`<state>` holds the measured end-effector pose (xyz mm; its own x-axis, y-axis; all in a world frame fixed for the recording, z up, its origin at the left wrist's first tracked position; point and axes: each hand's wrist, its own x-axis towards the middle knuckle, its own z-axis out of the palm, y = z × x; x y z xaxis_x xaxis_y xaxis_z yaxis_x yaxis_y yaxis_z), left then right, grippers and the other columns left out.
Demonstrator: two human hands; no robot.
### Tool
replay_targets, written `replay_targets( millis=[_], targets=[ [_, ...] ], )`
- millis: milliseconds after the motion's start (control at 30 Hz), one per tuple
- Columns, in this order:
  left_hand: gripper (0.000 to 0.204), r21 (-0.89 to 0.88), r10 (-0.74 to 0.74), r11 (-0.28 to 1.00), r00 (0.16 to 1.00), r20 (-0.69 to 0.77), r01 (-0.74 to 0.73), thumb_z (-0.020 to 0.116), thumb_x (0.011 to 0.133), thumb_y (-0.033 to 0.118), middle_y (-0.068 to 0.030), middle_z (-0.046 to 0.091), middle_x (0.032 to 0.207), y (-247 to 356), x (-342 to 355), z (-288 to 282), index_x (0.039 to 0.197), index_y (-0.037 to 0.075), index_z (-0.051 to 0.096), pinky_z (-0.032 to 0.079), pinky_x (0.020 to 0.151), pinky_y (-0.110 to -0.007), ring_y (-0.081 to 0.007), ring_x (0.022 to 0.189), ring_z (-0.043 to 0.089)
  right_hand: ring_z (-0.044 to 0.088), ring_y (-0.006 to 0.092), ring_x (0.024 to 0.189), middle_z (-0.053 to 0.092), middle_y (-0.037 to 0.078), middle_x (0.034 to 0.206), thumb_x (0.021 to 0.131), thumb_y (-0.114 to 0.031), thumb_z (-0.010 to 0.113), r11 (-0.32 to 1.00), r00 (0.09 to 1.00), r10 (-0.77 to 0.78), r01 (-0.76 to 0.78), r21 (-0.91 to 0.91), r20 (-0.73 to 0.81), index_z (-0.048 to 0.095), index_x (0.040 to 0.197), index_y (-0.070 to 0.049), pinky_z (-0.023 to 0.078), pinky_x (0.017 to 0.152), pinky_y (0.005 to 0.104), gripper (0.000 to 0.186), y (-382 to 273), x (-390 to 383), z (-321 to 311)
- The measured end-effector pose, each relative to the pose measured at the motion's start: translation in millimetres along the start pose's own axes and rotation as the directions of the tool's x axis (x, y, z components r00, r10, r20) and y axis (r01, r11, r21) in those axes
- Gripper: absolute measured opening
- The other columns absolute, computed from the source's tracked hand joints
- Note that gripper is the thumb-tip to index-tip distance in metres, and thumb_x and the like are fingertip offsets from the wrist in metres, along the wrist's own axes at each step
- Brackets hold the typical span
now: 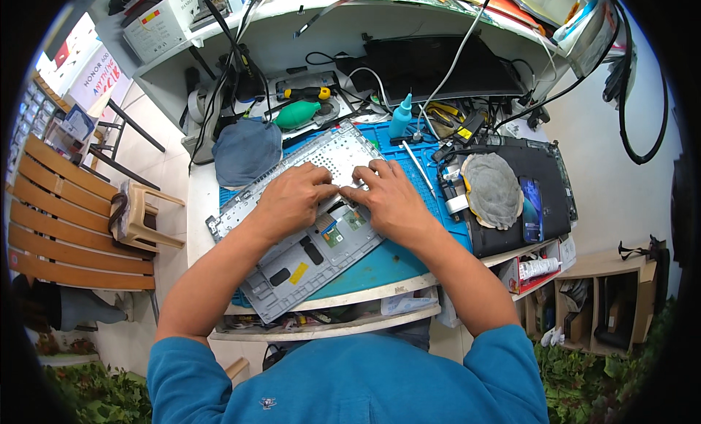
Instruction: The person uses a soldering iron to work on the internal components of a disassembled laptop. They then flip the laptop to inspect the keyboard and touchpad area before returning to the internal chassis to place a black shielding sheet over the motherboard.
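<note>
A silver-grey laptop chassis [292,278], its inner side up, lies slanted on a blue work mat [409,263]. The upper part is a perforated metal plate [343,157]; the lower part carries a small green circuit board [333,235] and a yellow sticker. Both my hands rest at the middle of the chassis, thumbs almost meeting. My left hand [296,197] is closed, fingers curled with thumb and forefinger at the plate's edge. Opposite it, my right hand [394,201] has bent fingers pressed down at the same spot. Whatever lies between the fingertips is hidden.
Around the chassis are a dark cloth pad [247,152], a green air blower [298,115], a blue dropper bottle [401,117] and a white pen-like tool [418,168]. At right, a grey round pad [493,190] and a phone [531,209] lie on a black laptop [551,168]. Cables hang overhead.
</note>
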<state>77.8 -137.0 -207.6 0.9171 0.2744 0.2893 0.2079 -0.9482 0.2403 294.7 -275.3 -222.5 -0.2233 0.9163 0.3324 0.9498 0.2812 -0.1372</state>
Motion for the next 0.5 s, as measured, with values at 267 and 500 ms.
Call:
replay_targets(
  millis=[267, 500],
  targets=[
    [0.036, -0.034, 0.01, 0.999, 1.0, -0.019, -0.01, 0.075, 0.084, 0.0, -0.0054, 0.075, 0.109, -3, -5, -1, 0.115, 0.013, 0.087, 0.06, 0.092, -0.041, -0.0297, 0.104, 0.072, 0.058, 0.0338, 0.13, 0.067, 0.011, 0.125, 0.096, -0.017, 0.071, 0.992, 0.983, 0.112, -0.1, -0.082, 0.147, 0.081, 0.133, -0.024, 0.041, 0.113, 0.0559, 0.039, -17, 10, -12],
    [0.04, -0.037, -0.043, 0.998, 0.998, -0.049, 0.041, 0.072, 0.083, -0.001, -0.0075, 0.074, 0.11, 0, -6, 0, 0.117, 0.014, 0.087, 0.058, 0.095, -0.042, -0.0309, 0.109, 0.07, 0.053, 0.0414, 0.147, 0.064, 0.018, 0.149, 0.095, -0.01, 0.067, 0.976, 0.984, 0.169, -0.159, -0.151, 0.056, 0.076, 0.146, -0.025, 0.037, 0.123, 0.056, 0.053, -20, 0, -4]
  ],
)
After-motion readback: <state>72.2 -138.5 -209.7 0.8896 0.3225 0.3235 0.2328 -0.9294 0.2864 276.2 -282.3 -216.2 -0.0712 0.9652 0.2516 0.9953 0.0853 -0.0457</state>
